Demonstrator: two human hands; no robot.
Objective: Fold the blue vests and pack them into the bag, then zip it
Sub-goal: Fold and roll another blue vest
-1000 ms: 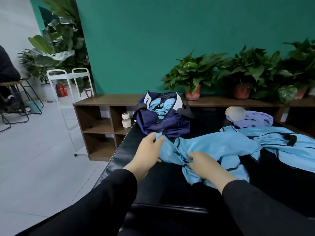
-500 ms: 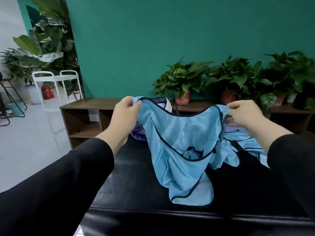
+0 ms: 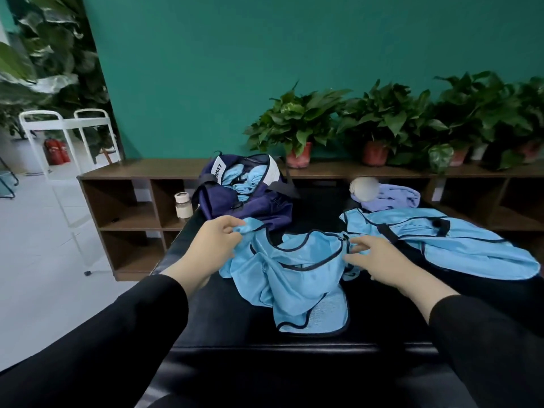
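Nearest to the camera are two black sleeves (image 3: 97, 343), and from them the two hands reach forward over the black padded bench (image 3: 235, 328). A blue vest (image 3: 294, 278) with dark trim lies crumpled on the bench between the hands, its lower hem (image 3: 315, 322) hanging toward the near edge. The left hand (image 3: 213, 245) has its grip closed on the left shoulder strap of this vest: the thumb and fingers pinch the cloth, and the strap is a little raised. The right hand (image 3: 379, 262) lies on the right shoulder part of the same vest; its fingers point to the left and touch the cloth, but I cannot tell if they pinch it or only rest there.

To the right of this vest, more blue vests (image 3: 459, 240) lie spread flat on the bench, partly one over the other. Behind them is a purple cloth (image 3: 394, 197), with a pale round thing (image 3: 364, 188) just beside it that is blurred.

Behind the left hand stands a dark blue bag (image 3: 244, 201). It is open at the top, and folded blue cloth (image 3: 247, 179) shows inside it.

Farther back is a low brown shelf (image 3: 132, 201) with a small jar (image 3: 183, 205) in one compartment. Potted plants (image 3: 297, 128) stand in a row on top of the shelf, against a green wall (image 3: 265, 54). At the far left is a white metal rack (image 3: 67, 136).
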